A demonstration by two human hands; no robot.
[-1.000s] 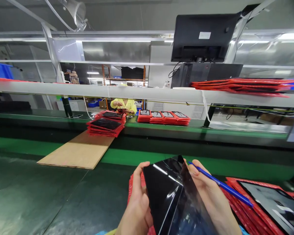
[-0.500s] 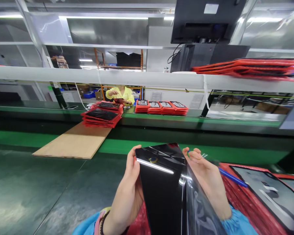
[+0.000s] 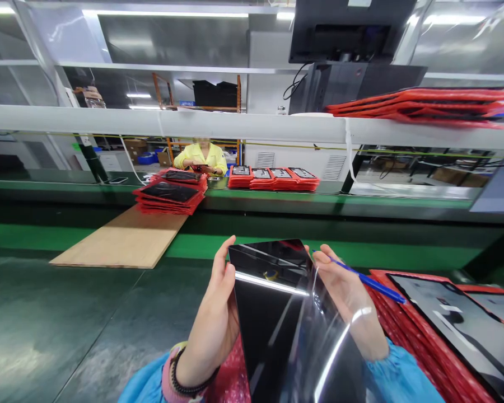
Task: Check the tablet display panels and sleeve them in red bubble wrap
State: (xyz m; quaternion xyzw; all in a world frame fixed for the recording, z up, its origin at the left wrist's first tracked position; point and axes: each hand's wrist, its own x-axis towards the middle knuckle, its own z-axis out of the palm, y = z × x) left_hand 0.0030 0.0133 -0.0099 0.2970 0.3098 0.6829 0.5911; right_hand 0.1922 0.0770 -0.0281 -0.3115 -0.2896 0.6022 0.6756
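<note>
A glossy black panel (image 3: 269,313) is held upright at a tilt in front of me, with light strips reflected in it. My left hand (image 3: 216,319) grips its left edge, thumb near the top corner. Clear film (image 3: 327,341) hangs over the panel's right part, partly lifted from it. Behind the film, my right hand (image 3: 350,296) is at the upper right edge, fingers bent together around a blue pen (image 3: 382,288). Red bubble wrap (image 3: 231,375) shows beneath the panel.
Panels on red wrap (image 3: 445,319) are stacked at right. A wooden board (image 3: 121,240) and a red-wrapped stack (image 3: 168,193) stand at far left. Other stacks (image 3: 273,178) line the green ledge. Beyond it sits a person in yellow (image 3: 201,157).
The film has spread further over the panel and bulges in front of my right hand. The blue pen has swung and its tip now points up-left. The view has shifted slightly.
</note>
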